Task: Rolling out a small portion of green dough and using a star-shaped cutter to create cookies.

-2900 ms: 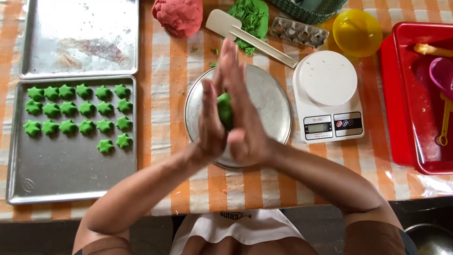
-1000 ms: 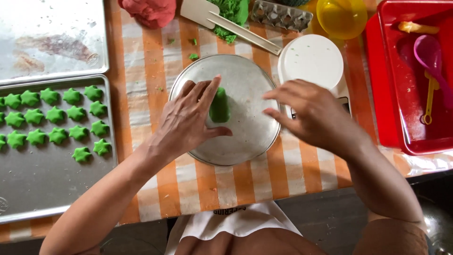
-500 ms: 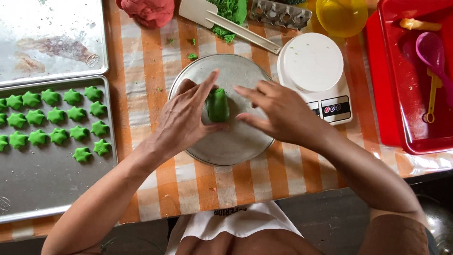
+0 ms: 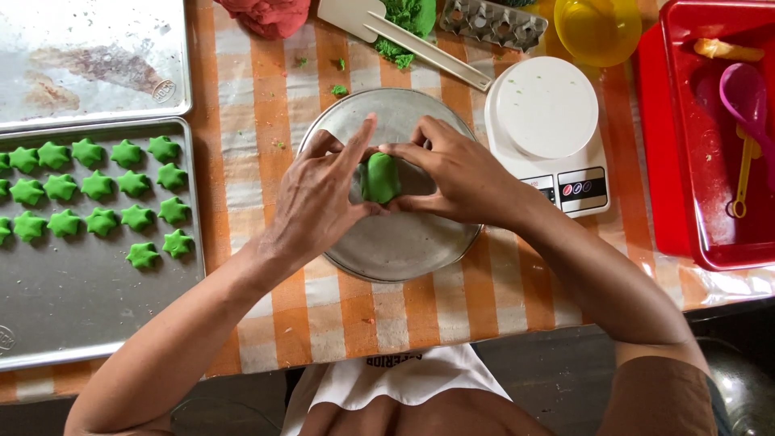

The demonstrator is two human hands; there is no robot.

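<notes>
Dough [image 4: 379, 178] sits on the plate [image 4: 404, 242], and the left hand [image 4: 323, 198] and right hand [image 4: 456, 178] cup it with curled fingers, giving it shape; stars [image 4: 101, 198] wait left of the plate.

Bare forearms, brown short sleeves, white apron [image 4: 404, 379] with dark lettering.

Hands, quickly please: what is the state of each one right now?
Left hand: fingers curved, pressing the green dough piece from its left side.
Right hand: fingers curved, pressing the same piece from the right.
</notes>
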